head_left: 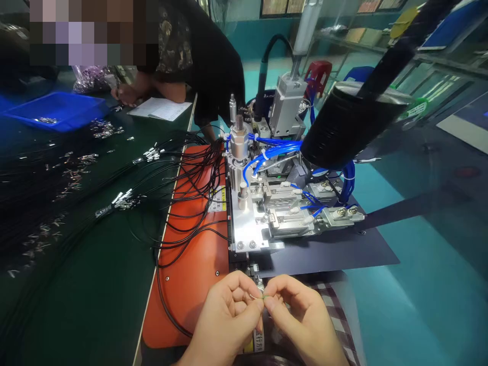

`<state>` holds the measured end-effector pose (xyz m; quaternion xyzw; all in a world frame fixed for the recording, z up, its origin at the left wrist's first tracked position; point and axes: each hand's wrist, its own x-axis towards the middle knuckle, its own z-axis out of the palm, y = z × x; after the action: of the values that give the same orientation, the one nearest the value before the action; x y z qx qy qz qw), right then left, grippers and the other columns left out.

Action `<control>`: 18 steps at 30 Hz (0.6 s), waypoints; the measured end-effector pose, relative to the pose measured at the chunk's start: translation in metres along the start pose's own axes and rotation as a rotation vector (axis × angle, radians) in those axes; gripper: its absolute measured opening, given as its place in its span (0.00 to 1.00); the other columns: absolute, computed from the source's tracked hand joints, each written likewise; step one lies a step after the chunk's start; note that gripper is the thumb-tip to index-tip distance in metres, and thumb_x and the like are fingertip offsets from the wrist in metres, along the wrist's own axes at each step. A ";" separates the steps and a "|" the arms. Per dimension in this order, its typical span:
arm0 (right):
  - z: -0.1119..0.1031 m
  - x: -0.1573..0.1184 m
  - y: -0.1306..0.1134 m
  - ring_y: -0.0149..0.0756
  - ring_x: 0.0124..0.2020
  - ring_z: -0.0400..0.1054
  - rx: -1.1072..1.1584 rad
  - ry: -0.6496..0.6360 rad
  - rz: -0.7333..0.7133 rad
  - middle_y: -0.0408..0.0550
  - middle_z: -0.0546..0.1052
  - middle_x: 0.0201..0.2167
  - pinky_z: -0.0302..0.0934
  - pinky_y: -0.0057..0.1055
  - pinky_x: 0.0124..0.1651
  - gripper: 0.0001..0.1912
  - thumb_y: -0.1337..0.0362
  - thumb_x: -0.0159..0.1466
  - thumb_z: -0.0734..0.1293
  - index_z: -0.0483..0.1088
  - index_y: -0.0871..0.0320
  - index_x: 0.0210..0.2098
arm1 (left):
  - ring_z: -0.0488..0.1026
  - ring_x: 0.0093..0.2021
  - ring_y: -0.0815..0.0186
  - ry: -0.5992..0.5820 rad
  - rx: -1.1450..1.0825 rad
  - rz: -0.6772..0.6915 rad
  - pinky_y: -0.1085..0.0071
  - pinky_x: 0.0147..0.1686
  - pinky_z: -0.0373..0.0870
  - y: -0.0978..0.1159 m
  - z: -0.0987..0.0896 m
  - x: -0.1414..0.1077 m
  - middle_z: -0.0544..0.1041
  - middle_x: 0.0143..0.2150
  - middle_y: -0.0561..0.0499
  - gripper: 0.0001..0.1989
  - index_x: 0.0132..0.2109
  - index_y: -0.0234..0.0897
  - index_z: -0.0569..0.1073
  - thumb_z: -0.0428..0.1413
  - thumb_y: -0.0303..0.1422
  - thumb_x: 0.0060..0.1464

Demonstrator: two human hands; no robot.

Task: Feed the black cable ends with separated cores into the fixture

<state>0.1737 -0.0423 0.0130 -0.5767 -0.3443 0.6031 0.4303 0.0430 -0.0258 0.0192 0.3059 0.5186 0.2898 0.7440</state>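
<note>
My left hand (232, 317) and my right hand (299, 317) meet at the fingertips just in front of the machine. Both pinch a thin wire (254, 297), pale with a greenish bit between the fingertips; most of it is hidden by the fingers. Directly beyond them is the near end of the metal machine (247, 231), with its pneumatic cylinders and blue air tubes (280, 150). To the left of my hands, black cables (190, 231) loop over an orange panel (194, 290).
On the dark green table (102, 295) lie bundles of cables with metal ends (124, 199) and a blue tray (57, 109). A co-worker (213, 56) leans over papers (160, 108) across the table. A black cylindrical lamp (343, 124) hangs at upper right.
</note>
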 end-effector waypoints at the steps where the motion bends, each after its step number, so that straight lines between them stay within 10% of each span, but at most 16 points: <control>1: 0.000 0.000 0.000 0.30 0.21 0.54 0.009 0.000 0.007 0.39 0.65 0.18 0.51 0.27 0.26 0.06 0.64 0.52 0.68 0.70 0.60 0.24 | 0.49 0.09 0.83 0.003 -0.001 -0.005 0.83 0.13 0.48 0.000 0.000 0.000 0.68 0.15 0.60 0.08 0.29 0.35 0.65 0.58 0.31 0.46; 18: 0.000 -0.001 0.003 0.27 0.19 0.55 0.023 -0.008 -0.003 0.37 0.64 0.17 0.49 0.26 0.23 0.06 0.64 0.53 0.69 0.69 0.59 0.24 | 0.49 0.09 0.83 0.005 -0.016 0.030 0.83 0.12 0.49 -0.005 -0.001 0.003 0.69 0.16 0.60 0.08 0.29 0.36 0.65 0.59 0.31 0.46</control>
<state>0.1734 -0.0448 0.0107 -0.5687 -0.3402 0.6086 0.4364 0.0428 -0.0266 0.0139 0.3071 0.5133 0.3060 0.7407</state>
